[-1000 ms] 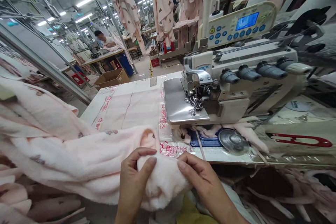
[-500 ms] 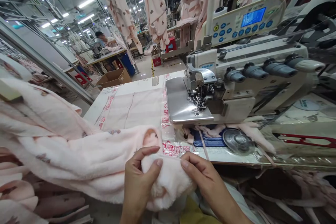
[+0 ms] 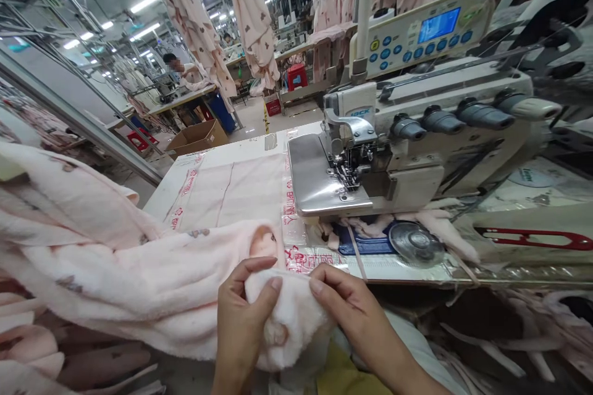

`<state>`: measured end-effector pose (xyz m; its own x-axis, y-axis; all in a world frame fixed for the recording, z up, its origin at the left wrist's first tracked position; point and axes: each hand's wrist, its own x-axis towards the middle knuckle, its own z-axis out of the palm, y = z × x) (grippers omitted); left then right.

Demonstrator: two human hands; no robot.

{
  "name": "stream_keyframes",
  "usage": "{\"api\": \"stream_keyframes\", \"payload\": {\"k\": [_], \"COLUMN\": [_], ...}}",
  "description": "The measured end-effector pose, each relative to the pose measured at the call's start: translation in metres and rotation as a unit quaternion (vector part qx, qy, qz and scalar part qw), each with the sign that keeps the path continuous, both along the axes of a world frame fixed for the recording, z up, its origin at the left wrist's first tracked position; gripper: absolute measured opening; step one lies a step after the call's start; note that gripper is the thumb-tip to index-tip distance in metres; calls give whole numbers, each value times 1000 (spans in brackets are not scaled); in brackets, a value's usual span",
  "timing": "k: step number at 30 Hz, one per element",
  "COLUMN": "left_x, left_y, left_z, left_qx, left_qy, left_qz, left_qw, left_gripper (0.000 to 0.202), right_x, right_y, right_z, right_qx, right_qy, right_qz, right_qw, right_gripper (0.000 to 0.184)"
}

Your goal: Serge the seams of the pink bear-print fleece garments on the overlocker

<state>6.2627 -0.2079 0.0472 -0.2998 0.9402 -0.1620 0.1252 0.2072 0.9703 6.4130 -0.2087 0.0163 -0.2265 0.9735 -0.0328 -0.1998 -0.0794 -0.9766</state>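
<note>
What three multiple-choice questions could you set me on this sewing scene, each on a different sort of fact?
1. Where do the red-handled snips lie?
A) In a hand
B) On the table beside the sewing machine
C) On the floor

2. What colour is the fluffy fabric pinched by the left hand and right hand?
A) Pale pink
B) Dark green
C) Black

3. What state is the machine's screen in?
A) Dark
B) Covered
C) Lit

1: B, they rest right of the machine's plate.
2: A, the fabric shows pale pink.
3: C, it glows blue.
</note>
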Motion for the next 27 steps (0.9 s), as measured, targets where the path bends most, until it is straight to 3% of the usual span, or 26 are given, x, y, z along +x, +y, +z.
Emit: {"api": "stream_keyframes", "payload": {"k": [8,14,19,27], "left_x": [4,14,21,12], "left_y": [-2,-5,-5,-5], "left_z": [-3,-1,4,-6], "left_qx": [-2,-11,-5,-10], "left_qy": [-60,-28,-14,-9], "left_qz": [-44,-29,-9,-25], "left_qw": [997,999,1000,1000], "left_gripper": [47,42,44,45], "right_x": [-7,-13,-15,-16], "right_y": [0,0,1,1], "right_z": [-3,-6,-6,-7], "right_qx": [-33,-26,-54,-89], "right_qy": [37,25,74,124], "right_qz": [15,3,-2,6], "right_qw": [999,999,996,988], "right_gripper": [46,50,49,48]}}
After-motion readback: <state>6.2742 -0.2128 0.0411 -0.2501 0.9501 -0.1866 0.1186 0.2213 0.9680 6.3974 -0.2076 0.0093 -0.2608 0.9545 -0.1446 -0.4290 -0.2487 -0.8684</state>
